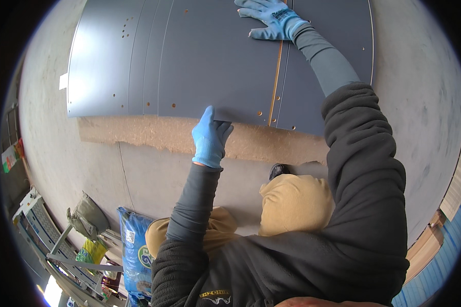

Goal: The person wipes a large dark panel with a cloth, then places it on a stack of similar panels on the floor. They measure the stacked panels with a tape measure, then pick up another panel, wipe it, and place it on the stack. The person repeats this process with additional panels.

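A stack of grey panels (189, 56) lies flat on the concrete floor (415, 92), resting on a chipboard sheet (153, 134) whose raw edge sticks out along the near side. The left hand (209, 137), in a blue glove, is curled over the near edge of the top panel, fingers hooked on it, gripping the edge. The right hand (271, 19), also gloved in blue, lies far out on the panel with fingers spread flat, pressing on the surface and grasping nothing. An orange strip (275, 82) shows in the gap between two panels just right of centre. The person's tan knees (292, 202) are near the board. At the near left stand a blue sack (134, 245) and a metal rack (46, 230).
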Action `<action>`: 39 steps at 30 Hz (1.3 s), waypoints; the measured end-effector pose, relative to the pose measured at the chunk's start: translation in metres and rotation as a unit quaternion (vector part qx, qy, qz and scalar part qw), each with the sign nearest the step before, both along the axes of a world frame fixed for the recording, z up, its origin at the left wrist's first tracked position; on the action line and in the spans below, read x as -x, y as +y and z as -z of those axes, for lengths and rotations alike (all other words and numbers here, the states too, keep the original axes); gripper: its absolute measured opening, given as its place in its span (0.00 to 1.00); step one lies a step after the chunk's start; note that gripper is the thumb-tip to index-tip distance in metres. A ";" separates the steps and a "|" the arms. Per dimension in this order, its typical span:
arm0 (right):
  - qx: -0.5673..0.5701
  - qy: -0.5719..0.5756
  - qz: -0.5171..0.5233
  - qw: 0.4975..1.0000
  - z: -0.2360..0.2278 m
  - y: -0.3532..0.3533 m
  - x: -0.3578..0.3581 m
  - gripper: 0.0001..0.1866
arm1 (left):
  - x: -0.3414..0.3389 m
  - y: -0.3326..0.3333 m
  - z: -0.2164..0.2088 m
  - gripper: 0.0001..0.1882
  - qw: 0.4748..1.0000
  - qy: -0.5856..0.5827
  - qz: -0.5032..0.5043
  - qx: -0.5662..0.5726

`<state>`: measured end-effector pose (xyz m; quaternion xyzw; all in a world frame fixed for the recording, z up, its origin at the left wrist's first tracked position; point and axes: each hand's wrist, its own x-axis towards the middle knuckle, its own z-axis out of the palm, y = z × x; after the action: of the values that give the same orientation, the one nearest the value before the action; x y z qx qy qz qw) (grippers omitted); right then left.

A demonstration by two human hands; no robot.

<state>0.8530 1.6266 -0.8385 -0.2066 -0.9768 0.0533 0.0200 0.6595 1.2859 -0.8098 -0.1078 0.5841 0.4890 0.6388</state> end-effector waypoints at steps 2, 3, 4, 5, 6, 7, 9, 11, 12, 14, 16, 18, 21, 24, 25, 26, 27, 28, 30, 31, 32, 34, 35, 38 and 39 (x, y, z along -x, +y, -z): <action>0.002 0.005 -0.001 1.000 -0.001 0.000 0.000 0.44 | -0.001 0.001 -0.001 0.34 1.000 0.003 0.002 -0.001; -0.003 0.008 0.000 1.000 0.000 0.000 0.000 0.44 | -0.001 0.001 -0.001 0.33 1.000 0.004 0.004 0.002; -0.008 0.011 0.002 1.000 0.000 0.000 -0.001 0.44 | -0.002 0.001 -0.002 0.32 1.000 0.005 0.006 0.004; -0.013 0.014 0.004 1.000 0.000 -0.001 -0.001 0.44 | -0.002 0.001 -0.003 0.31 1.000 0.006 0.008 0.007; -0.025 0.022 0.015 0.999 0.002 -0.004 -0.002 0.44 | -0.002 0.001 -0.003 0.31 1.000 0.006 0.013 0.004; -0.037 0.029 0.026 0.999 0.002 -0.008 -0.003 0.44 | -0.002 0.000 -0.003 0.31 1.000 0.006 0.016 0.002; -0.058 0.055 0.045 0.996 0.005 -0.022 -0.006 0.43 | -0.001 -0.003 -0.002 0.28 1.000 0.007 0.011 0.001; -0.075 0.093 0.064 0.991 0.007 -0.049 -0.015 0.42 | 0.001 -0.005 0.002 0.23 1.000 0.009 -0.005 -0.004; -0.082 0.091 0.067 0.990 0.007 -0.070 -0.024 0.42 | 0.003 -0.007 0.004 0.22 1.000 0.004 -0.005 -0.001; -0.074 0.124 0.050 0.988 0.006 -0.111 -0.035 0.40 | 0.006 -0.011 0.010 0.20 1.000 -0.003 -0.007 -0.001; -0.023 0.141 0.035 0.989 0.000 -0.167 -0.056 0.39 | 0.008 -0.014 0.015 0.18 1.000 0.005 -0.009 -0.009; 0.000 0.123 0.049 0.991 -0.005 -0.214 -0.070 0.44 | 0.010 -0.015 0.018 0.17 1.000 0.018 -0.011 -0.009; 0.005 0.055 0.087 0.995 -0.009 -0.256 -0.087 0.49 | 0.010 -0.014 0.021 0.16 0.999 0.038 -0.012 -0.001; 0.030 -0.004 0.128 0.991 -0.007 -0.270 -0.091 0.47 | 0.009 -0.011 0.023 0.17 0.998 0.061 -0.011 0.010; 0.027 -0.002 0.129 0.991 -0.006 -0.270 -0.090 0.47 | 0.008 -0.010 0.024 0.17 0.997 0.069 -0.011 0.013; 0.030 0.004 0.135 0.990 -0.005 -0.271 -0.088 0.48 | 0.009 -0.010 0.025 0.17 0.997 0.074 -0.011 0.015; 0.039 0.005 0.141 0.989 -0.004 -0.271 -0.087 0.49 | 0.009 -0.010 0.026 0.18 0.996 0.083 0.004 0.023; 0.027 0.004 0.144 0.989 -0.004 -0.272 -0.085 0.48 | 0.009 -0.010 0.028 0.20 0.995 0.090 0.018 0.027; 0.017 -0.006 0.150 0.988 -0.004 -0.274 -0.082 0.47 | 0.010 -0.011 0.032 0.22 0.994 0.102 0.031 0.027; 0.014 -0.007 0.153 0.988 -0.005 -0.276 -0.080 0.46 | 0.010 -0.012 0.034 0.22 0.994 0.108 0.030 0.020; 0.011 -0.005 0.155 0.988 -0.005 -0.276 -0.079 0.46 | 0.009 -0.013 0.036 0.22 0.993 0.113 0.030 0.013; 0.007 0.009 0.156 0.988 -0.005 -0.278 -0.078 0.45 | 0.008 -0.014 0.040 0.21 0.992 0.120 0.032 0.008; 0.006 0.021 0.157 0.987 -0.005 -0.279 -0.077 0.45 | 0.007 -0.014 0.041 0.21 0.992 0.123 0.035 0.008; -0.002 0.041 0.167 0.985 -0.002 -0.281 -0.075 0.44 | 0.006 -0.014 0.042 0.21 0.990 0.136 0.037 0.010; -0.005 0.047 0.167 0.985 0.000 -0.282 -0.074 0.44 | 0.006 -0.014 0.043 0.21 0.990 0.138 0.039 0.010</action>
<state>0.9269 1.3448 -0.8382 -0.3641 -0.9267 0.0540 0.0758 0.6537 1.2722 -0.8523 -0.0225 0.6754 0.4678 0.5697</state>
